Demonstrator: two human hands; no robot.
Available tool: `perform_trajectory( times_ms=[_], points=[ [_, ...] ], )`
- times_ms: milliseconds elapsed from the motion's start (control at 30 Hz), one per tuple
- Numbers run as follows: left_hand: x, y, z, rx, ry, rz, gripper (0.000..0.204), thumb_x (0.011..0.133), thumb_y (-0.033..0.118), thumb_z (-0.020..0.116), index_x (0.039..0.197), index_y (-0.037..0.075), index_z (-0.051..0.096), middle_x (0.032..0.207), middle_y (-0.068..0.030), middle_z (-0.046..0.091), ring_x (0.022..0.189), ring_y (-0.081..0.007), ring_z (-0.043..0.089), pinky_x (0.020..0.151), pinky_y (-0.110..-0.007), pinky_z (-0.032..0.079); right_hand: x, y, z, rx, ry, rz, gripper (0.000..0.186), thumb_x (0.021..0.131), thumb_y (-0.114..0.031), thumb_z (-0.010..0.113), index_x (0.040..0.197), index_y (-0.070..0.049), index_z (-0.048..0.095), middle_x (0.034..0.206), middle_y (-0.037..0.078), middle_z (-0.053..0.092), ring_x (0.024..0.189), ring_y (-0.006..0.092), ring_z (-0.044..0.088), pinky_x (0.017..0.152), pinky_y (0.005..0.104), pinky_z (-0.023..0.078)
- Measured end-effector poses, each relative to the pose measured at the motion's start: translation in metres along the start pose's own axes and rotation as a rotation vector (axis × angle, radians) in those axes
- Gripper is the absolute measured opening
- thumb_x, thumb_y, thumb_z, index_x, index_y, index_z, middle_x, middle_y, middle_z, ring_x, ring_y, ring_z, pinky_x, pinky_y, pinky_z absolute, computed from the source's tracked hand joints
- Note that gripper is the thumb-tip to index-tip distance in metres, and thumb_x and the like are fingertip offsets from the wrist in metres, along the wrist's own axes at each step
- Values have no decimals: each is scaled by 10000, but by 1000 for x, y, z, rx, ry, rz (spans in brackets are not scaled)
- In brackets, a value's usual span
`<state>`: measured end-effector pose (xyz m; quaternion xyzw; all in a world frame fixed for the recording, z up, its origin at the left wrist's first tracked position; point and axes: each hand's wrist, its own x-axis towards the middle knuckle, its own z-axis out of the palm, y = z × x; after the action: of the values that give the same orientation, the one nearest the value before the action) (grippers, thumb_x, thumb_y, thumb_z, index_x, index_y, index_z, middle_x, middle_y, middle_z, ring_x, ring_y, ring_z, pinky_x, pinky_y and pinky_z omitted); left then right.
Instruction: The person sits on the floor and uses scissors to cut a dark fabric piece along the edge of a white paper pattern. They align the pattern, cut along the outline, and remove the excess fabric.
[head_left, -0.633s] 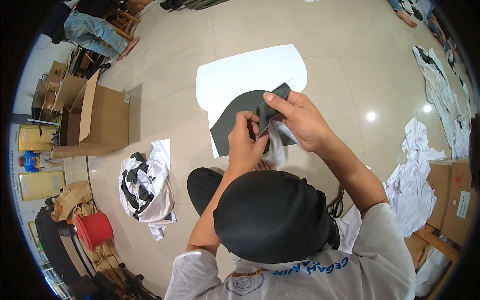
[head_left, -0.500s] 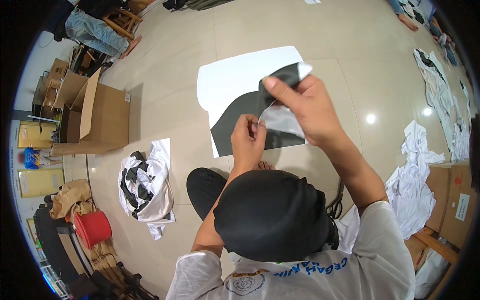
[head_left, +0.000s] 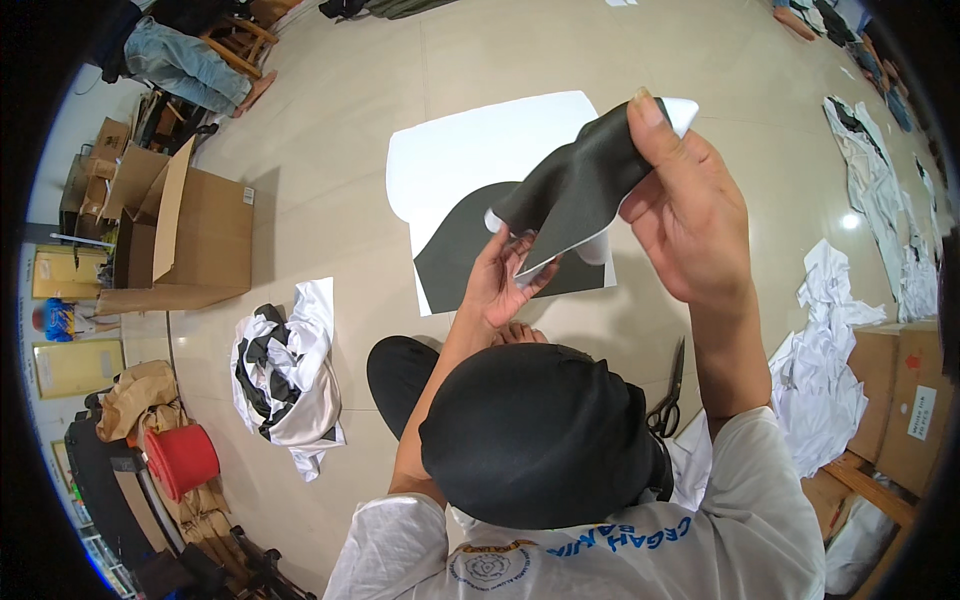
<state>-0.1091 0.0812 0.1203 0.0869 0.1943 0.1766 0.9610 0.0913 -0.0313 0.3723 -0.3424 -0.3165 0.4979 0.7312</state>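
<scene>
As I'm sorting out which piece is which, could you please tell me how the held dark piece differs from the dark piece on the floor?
The held piece is raised and bent, with the right hand gripping it; the floor piece lies flat. The held piece shows some white underside where it curls, while the floor piece's underside is hidden. Both have a dark grey face.

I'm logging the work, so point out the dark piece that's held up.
The white-backed dark piece, raised in the right hand, its lower end at the left hand. The other, round-topped dark piece lies flat below.
</scene>
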Motion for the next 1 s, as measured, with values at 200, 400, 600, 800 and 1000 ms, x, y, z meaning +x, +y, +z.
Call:
perform_trajectory(
  times_ms=[200, 400, 600, 800, 1000],
  points=[
    [-74, -9, -16, 1250, 157, 514, 417, 1050, 124, 740, 1434, 5, 629, 1299, -80, 671, 1139, -163, 666, 877, -291, 607, -18, 6, -52, -281, 271, 19, 341, 1118, -329, 678, 1121, 3, 752, 1011, 55, 776, 919, 136, 727, 813, 322, 576],
    [-126, 47, 16, 436, 760, 358, 464, 1065, 141, 745, 1503, 61, 614, 1180, -19, 654, 834, -18, 485, 608, -145, 392, -60, 68, -139, -141, 601, 146, 262, 1066, -227, 757, 1134, 21, 707, 987, 122, 768, 852, 201, 737, 792, 363, 610],
    [-86, 150, -25, 817, 685, 393, 482, 1070, 113, 730, 1509, 57, 540, 1114, -20, 677, 815, -80, 533, 672, -226, 432, 4, 137, -173, -20, 591, 304, 282, 1068, -136, 689, 1242, 67, 598, 1177, 184, 690, 1009, 301, 739, 890, 427, 621],
    [-50, 236, 3, 886, 644, 638, 496, 1056, 161, 763, 1487, 66, 538, 1086, 0, 681, 857, -80, 565, 699, -245, 436, 83, 132, -163, -134, 420, 208, 331, 1101, -159, 646, 1303, 88, 562, 1195, 191, 688, 1009, 302, 751, 912, 426, 622],
    [-74, 216, 18, 1169, 754, 647, 583, 1031, 234, 803, 1511, 76, 512, 1109, -21, 713, 878, -83, 631, 722, -252, 462, 46, 113, -140, -211, 391, 241, 304, 1116, -191, 634, 1278, 63, 590, 1147, 169, 719, 974, 251, 759, 885, 383, 615]
  ],
)
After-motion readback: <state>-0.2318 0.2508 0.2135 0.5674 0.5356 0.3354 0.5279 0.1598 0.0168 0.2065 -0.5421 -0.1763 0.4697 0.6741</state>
